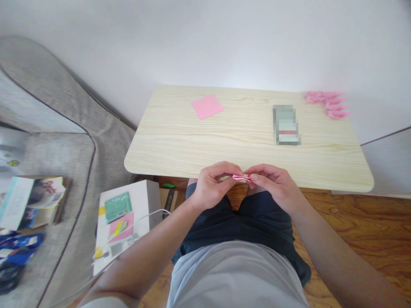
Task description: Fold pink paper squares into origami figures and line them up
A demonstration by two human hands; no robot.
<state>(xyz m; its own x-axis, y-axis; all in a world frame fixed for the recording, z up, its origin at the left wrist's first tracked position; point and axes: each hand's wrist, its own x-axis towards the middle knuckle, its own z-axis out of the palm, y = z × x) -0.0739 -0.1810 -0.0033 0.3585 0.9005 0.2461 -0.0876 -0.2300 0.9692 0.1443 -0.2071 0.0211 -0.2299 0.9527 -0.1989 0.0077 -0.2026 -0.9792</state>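
Between my two hands, just over the table's near edge, is a small folded piece of pink paper (pixel 241 178). My left hand (pixel 213 184) pinches its left end between thumb and fingers. On the other end, my right hand (pixel 274 182) pinches it the same way. The fingers hide part of the folds. Farther back on the table lies a flat pink paper square (pixel 207 106). Several folded pink paper pieces (pixel 335 105) sit together at the far right corner.
A blurred-out phone-like object (pixel 287 125) lies on the pale wooden table (pixel 244 149). To the left, a white box (pixel 141 192) carries a green packet (pixel 118 207), pink paper and a white cable. A grey sofa (pixel 109 141) holds an open box (pixel 30 201) and a blue toy vehicle (pixel 19 256).
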